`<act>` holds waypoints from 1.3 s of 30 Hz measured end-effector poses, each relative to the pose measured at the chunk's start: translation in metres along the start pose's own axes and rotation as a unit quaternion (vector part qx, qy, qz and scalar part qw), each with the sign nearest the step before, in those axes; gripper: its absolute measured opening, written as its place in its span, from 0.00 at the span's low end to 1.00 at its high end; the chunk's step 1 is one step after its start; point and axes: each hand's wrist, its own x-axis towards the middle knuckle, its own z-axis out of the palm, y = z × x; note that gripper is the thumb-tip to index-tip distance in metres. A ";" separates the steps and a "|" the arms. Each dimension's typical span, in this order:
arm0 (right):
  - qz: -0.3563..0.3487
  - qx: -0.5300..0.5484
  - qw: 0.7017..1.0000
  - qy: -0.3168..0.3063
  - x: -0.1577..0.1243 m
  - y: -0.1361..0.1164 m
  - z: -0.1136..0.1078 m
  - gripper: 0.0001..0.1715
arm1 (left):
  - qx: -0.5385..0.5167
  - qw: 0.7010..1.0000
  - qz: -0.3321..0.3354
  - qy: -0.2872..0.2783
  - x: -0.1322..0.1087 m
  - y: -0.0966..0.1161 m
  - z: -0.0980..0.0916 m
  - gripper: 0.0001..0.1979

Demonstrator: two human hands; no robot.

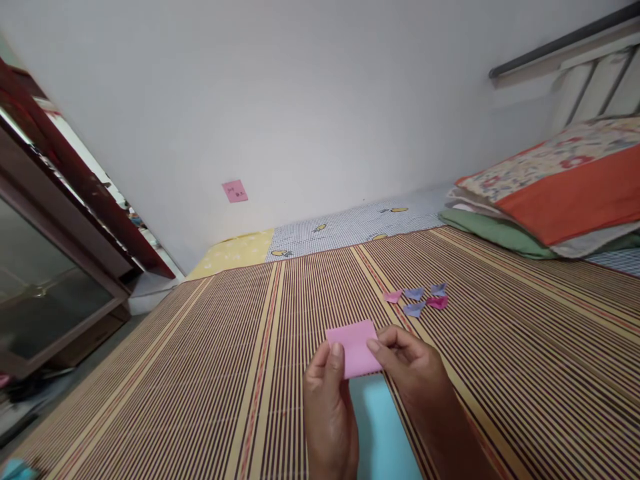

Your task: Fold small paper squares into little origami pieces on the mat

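Two bare hands handling paper above a striped mat (220,347), with clock positions being read from the pink paper as the centre of the dial. The pink paper (357,350) is resting between the hands, raised off the mat and showing a roughly rectangular face. The left hand (327,400) is reaching in from 7 o'clock; its grip is holding the paper's left edge, the thumb pressing on the near face. The right hand (413,363) is coming in from between 3 and 4 o'clock; its grip is narrowly pinching the right edge, the thumb tip lying on the paper. At 5 o'clock a light-blue sheet (383,433) is lying on the mat, the hands partly covering its sides. Five small folded papers are lying close together at 2 o'clock — a pale pink one (393,297), a magenta one (437,303) and three violet-blue ones (414,294). Farther out along 2 o'clock, a bedding pile (575,200) is standing beside the wall (350,100). A pink note (235,191) is sticking to the wall between 10 and 11 o'clock, its marks being too small to read — and a yellow cloth (240,250) is stretching along the mat's far edge at 10 o'clock.
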 end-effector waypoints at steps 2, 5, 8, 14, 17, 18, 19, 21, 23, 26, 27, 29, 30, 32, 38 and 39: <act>-0.017 -0.011 1.000 0.009 0.000 -0.002 -0.002 0.17 | 0.039 0.999 0.023 0.011 0.002 -0.001 -0.005 0.14; -0.040 -0.039 0.998 0.007 0.000 -0.004 -0.006 0.17 | 0.069 0.997 0.034 0.010 0.005 -0.003 -0.012 0.12; -0.056 -0.070 0.996 -0.002 0.001 -0.007 -0.010 0.18 | 0.082 0.996 0.041 0.016 0.006 -0.003 -0.015 0.13; -0.067 -0.084 0.994 -0.011 -0.001 -0.014 -0.012 0.18 | 0.094 0.995 0.037 0.017 0.006 -0.002 -0.016 0.15; -0.063 -0.087 0.994 -0.007 -0.002 -0.015 -0.012 0.18 | 0.101 0.994 0.040 0.012 0.007 -0.002 -0.018 0.15; -0.063 -0.089 0.994 -0.004 -0.003 -0.015 -0.013 0.18 | 0.106 0.993 0.041 0.008 0.006 -0.002 -0.018 0.14; -0.062 -0.093 0.994 -0.002 -0.003 -0.015 -0.013 0.17 | 0.111 0.993 0.041 0.004 0.006 -0.002 -0.018 0.14; -0.062 -0.101 0.993 0.002 -0.003 -0.015 -0.014 0.18 | 0.118 0.992 0.041 0.001 0.005 -0.002 -0.018 0.14; -0.067 -0.107 0.992 0.004 -0.003 -0.015 -0.014 0.18 | 0.122 0.992 0.040 0.002 0.005 -0.001 -0.018 0.15; -0.073 -0.107 0.992 0.003 -0.002 -0.015 -0.015 0.18 | 0.124 0.991 0.042 0.004 0.005 -0.001 -0.017 0.16; -0.071 -0.107 0.992 0.002 -0.003 -0.014 -0.015 0.18 | 0.126 0.991 0.044 0.003 0.005 -0.001 -0.017 0.16; -0.062 -0.107 0.992 -0.001 -0.003 -0.014 -0.015 0.18 | 0.129 0.991 0.048 0.003 0.005 0.000 -0.017 0.16; -0.060 -0.105 0.993 -0.002 -0.003 -0.015 -0.016 0.18 | 0.130 0.990 0.051 0.003 0.005 0.000 -0.017 0.16; -0.058 -0.103 0.993 -0.004 -0.004 -0.016 -0.015 0.18 | 0.133 0.989 0.059 0.003 0.005 0.000 -0.017 0.16; -0.068 -0.107 0.992 -0.006 -0.004 -0.020 -0.014 0.18 | 0.139 0.989 0.059 -0.006 0.004 0.000 -0.017 0.15; -0.069 -0.108 0.992 -0.005 -0.004 -0.020 -0.014 0.17 | 0.137 0.989 0.056 -0.005 0.004 0.000 -0.017 0.15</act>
